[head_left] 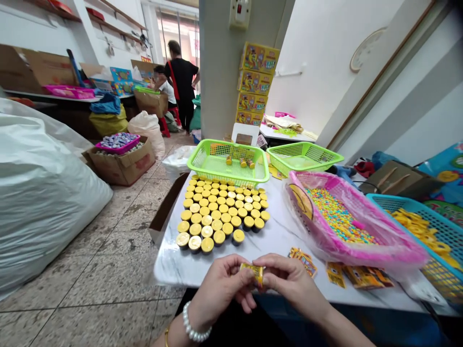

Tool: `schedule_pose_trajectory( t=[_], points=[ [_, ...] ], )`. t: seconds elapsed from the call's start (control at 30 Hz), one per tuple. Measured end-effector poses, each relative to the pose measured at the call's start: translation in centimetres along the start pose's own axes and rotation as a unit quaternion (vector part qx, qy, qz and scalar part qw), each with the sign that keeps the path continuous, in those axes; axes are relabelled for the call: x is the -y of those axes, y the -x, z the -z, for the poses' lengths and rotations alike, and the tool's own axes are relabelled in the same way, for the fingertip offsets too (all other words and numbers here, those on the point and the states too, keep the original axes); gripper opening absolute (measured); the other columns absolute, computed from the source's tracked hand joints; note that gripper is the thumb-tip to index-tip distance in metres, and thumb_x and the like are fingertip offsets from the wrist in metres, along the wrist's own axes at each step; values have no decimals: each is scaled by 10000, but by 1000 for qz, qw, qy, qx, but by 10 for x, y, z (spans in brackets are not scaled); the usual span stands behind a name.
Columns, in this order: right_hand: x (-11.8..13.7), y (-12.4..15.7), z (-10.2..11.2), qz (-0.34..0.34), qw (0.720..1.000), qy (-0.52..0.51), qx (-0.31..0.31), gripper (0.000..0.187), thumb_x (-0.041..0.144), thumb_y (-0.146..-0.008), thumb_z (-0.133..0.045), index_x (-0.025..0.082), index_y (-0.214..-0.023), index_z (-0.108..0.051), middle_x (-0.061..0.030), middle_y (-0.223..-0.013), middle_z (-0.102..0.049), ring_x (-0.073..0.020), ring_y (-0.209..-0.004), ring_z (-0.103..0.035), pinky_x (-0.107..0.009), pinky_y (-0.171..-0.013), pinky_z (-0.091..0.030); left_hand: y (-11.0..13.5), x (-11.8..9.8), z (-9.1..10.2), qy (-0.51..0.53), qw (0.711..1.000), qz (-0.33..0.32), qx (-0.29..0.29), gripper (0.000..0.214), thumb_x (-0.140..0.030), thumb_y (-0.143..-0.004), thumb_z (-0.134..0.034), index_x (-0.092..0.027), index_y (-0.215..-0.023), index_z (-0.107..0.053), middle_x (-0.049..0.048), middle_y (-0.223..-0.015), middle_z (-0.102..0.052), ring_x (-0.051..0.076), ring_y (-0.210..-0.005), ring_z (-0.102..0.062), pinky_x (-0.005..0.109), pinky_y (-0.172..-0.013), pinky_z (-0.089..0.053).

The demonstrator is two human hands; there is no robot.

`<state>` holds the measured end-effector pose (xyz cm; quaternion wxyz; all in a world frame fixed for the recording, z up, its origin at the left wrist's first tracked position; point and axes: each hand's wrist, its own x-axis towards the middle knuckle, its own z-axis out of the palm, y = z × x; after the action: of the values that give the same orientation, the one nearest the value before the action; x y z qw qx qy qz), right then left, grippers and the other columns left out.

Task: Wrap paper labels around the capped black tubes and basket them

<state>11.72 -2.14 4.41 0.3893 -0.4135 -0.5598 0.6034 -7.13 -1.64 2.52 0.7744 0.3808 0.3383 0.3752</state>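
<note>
My left hand (220, 286) and my right hand (289, 282) meet at the near edge of the white marble table (278, 236). Both pinch a small yellow printed packet (253, 273) between fingers and thumbs. A pearl bracelet circles my left wrist. Several yellow-lidded little jars (222, 212) stand in rows just beyond my hands. More yellow packets (356, 275) lie loose on the table to the right.
A pink tray (383, 250) lined with plastic holds coloured beads. Two green baskets (227, 164) sit behind the jars, a blue basket (427, 226) of yellow pieces at right. A big white sack (39, 193) fills the left floor. Two people stand far back by a doorway.
</note>
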Motion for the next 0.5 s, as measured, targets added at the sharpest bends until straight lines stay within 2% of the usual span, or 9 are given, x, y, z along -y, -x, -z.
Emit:
schedule_pose_trajectory(
  t=[0.1,0.2,0.23,0.3,0.33,0.4,0.43,0.5],
  points=[
    [18,-8,0,48,990,121,54,377,259,-780,-755,249,-1154,-708,-55,-1030,-703,-151,-791,-678,-270,-680,-567,-4,1,2,15,999,-27,-29,462,-535,-783,-736,-126,-913,-566,43,-670,-684,120,-434,-629,174,-380,-471],
    [49,-36,8,123,942,303,74,213,247,-799,-711,215,-1008,-737,-41,-892,-709,-142,-720,-654,-248,-616,-535,-5,2,1,34,997,-52,-53,516,-547,-799,-713,-140,-1054,-526,49,-756,-691,135,-471,-650,200,-399,-497],
    [61,-51,13,142,927,343,54,189,257,-815,-694,212,-994,-739,-35,-846,-713,-138,-683,-643,-250,-599,-522,-4,2,-1,35,995,-63,-66,535,-548,-810,-701,-146,-1106,-507,58,-808,-695,139,-496,-660,216,-418,-515],
    [85,-86,27,172,913,368,-45,185,317,-852,-672,205,-987,-732,-32,-790,-707,-141,-641,-643,-265,-588,-519,0,3,-3,18,991,-87,-99,541,-535,-829,-685,-155,-1160,-488,66,-882,-688,144,-550,-671,242,-458,-543],
    [94,-103,36,185,909,358,-105,264,344,-853,-680,202,-1075,-706,-41,-836,-716,-144,-637,-653,-277,-592,-527,2,5,-4,-1,989,-95,-111,524,-519,-830,-690,-154,-1153,-498,63,-891,-681,146,-575,-673,249,-475,-551],
    [104,-126,54,196,899,355,-166,518,363,-822,-726,213,-1300,-595,-83,-1056,-713,-138,-637,-657,-300,-601,-540,8,9,-5,-51,986,-101,-123,450,-478,-835,-699,-146,-1095,-542,55,-873,-674,144,-611,-669,245,-498,-551],
    [105,-129,62,196,892,368,-176,550,375,-825,-724,214,-1329,-573,-92,-1105,-705,-133,-623,-653,-304,-594,-539,11,12,-5,-78,984,-101,-125,406,-461,-845,-692,-142,-1062,-563,53,-855,-676,139,-613,-663,239,-506,-546],
    [98,-116,70,206,862,427,-181,379,364,-856,-688,209,-1201,-664,-64,-1033,-729,-139,-643,-655,-308,-631,-532,16,19,-4,-126,978,-103,-130,335,-432,-870,-667,-140,-1017,-594,47,-818,-680,122,-595,-643,225,-514,-531]
  ],
)
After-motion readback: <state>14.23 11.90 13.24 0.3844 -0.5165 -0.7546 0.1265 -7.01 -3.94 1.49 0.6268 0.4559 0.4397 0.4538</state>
